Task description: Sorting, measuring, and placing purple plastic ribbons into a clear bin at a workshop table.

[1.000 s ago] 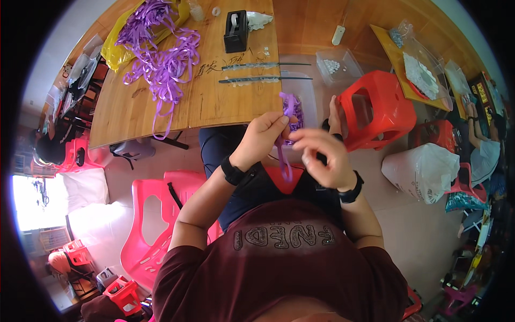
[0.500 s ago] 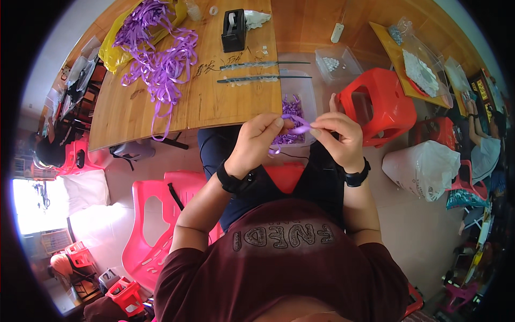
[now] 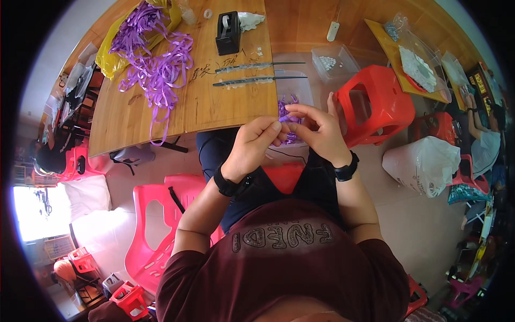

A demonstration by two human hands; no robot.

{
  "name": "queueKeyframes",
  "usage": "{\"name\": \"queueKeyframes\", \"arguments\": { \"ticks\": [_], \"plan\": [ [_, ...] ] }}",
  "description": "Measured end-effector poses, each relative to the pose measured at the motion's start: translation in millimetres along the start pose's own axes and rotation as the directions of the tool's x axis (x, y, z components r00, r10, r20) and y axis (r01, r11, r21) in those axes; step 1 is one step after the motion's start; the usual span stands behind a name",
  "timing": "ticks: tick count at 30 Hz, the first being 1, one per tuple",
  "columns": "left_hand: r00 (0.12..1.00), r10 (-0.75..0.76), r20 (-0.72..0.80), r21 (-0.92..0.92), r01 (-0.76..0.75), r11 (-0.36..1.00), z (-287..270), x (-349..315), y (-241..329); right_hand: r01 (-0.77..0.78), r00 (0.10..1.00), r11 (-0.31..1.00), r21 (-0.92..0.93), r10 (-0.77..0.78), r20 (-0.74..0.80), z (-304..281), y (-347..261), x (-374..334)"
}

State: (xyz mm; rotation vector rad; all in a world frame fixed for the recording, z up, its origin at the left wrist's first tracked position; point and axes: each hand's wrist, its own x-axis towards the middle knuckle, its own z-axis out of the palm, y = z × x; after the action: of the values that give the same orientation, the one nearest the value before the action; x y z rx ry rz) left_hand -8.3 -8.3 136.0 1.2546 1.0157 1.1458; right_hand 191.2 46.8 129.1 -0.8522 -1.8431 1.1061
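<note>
My left hand (image 3: 253,144) pinches a short piece of purple ribbon (image 3: 284,119) between thumb and forefinger, over the table's near right corner. My right hand (image 3: 323,134) meets it from the right, thumb tip and curled fingers at the same ribbon, forefinger arched above it. Fingers partly hide the ribbon, so its loop or knot cannot be made out. Just beyond and below the hands, a clear plastic box (image 3: 304,88) holds many purple ribbon pieces (image 3: 290,102).
A wooden table (image 3: 214,110) carries a heap of long purple ribbon (image 3: 161,70) spilling from a yellow bag (image 3: 107,51), a black tape dispenser (image 3: 228,35) and two dark taped strips (image 3: 236,82). Rightward stand a red stool (image 3: 383,107), a box of white pieces (image 3: 346,67) and a white sack (image 3: 421,166).
The ribbon loop stretched between my hands has drawn in and is now mostly hidden. My right hand has moved left against the left one, its forefinger lifting over the ribbon.
</note>
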Motion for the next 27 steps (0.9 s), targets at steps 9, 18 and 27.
{"name": "queueKeyframes", "arguments": {
  "ticks": [9, 18, 27],
  "plan": [
    [0.965, -0.173, 0.196, -0.537, 0.253, 0.804, -12.6, 12.4, -10.1, -0.160, 0.976, 0.967, 0.200, 0.186, -0.115, -6.3, 7.9, 5.7],
    [0.884, -0.336, 0.326, -0.274, 0.428, 0.861, -0.8, 19.5, -31.6, 0.052, 0.973, 0.972, -0.228, -0.101, -0.205, -34.3, 42.5, 20.7],
    [0.894, -0.312, 0.321, -0.136, 0.370, 0.919, -7.5, 31.5, -37.9, 0.133, 0.939, 0.934, -0.332, -0.226, -0.259, -43.2, 55.8, 35.9]
  ]
}}
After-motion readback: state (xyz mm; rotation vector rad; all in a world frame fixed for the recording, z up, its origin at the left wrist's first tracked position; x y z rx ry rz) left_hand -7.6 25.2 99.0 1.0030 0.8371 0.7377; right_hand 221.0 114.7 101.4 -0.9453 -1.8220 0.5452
